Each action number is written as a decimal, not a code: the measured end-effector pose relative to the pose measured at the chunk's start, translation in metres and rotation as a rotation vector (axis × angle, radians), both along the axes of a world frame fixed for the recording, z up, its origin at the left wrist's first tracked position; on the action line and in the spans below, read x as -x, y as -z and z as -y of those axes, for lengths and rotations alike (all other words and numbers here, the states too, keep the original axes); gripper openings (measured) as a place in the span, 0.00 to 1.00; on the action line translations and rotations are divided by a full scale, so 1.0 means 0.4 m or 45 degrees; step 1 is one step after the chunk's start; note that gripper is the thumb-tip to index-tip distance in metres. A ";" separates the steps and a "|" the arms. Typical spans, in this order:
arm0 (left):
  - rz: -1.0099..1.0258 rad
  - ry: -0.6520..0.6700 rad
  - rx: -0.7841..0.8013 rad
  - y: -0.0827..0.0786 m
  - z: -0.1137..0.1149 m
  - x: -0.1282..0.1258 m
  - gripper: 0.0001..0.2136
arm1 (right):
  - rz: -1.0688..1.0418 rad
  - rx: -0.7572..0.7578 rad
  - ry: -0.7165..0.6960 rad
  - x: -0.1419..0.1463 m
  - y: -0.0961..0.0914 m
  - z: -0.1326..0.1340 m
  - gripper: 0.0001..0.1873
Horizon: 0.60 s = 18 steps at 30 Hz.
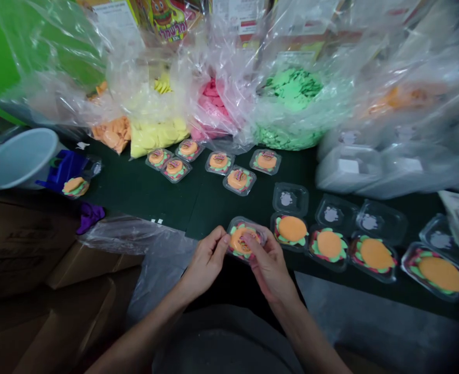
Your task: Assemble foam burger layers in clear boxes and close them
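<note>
Both my hands grip one small clear plastic clamshell box [245,240] with a burger-shaped candy inside, at the near edge of the dark green table [136,187]. My left hand [207,259] pinches its left side with thumb on top. My right hand [267,262] presses its fingers on the lid from the right. To the right lie several open clamshells, the nearest of them [292,229], each holding an orange-topped burger candy with its lid flipped back. Several closed, labelled boxes, one of them [239,179], sit further back on the table.
Clear bags of candy pieces line the back: orange [112,134], yellow [157,135], pink [214,106], green [292,98]. A white bucket [19,158] stands at left beside a blue object. Stacked empty clamshells [350,169] fill the right. Cardboard boxes [27,249] lie lower left.
</note>
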<state>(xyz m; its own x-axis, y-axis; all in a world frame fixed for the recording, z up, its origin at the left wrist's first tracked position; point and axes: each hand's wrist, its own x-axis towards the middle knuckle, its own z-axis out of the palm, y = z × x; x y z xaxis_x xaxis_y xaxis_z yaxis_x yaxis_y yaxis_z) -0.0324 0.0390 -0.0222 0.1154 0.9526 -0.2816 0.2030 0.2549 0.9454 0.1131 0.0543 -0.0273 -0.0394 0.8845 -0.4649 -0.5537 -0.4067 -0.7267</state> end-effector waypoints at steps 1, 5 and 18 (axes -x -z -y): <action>0.073 -0.029 0.025 0.001 0.005 0.000 0.18 | 0.000 0.001 -0.009 0.001 -0.001 0.004 0.19; 0.302 -0.076 0.081 0.006 -0.005 -0.001 0.18 | -0.020 0.000 -0.035 0.003 -0.005 0.009 0.19; 0.269 -0.207 0.075 0.041 0.025 -0.029 0.21 | -0.015 0.025 0.217 0.043 -0.003 0.015 0.18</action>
<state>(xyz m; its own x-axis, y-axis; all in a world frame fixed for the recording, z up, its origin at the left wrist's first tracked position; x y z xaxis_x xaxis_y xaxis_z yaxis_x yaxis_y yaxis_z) -0.0207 0.0290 -0.0385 0.0242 0.9462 -0.3227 -0.0449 0.3234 0.9452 0.0960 0.0484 -0.0262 0.1051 0.8693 -0.4829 -0.6243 -0.3202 -0.7125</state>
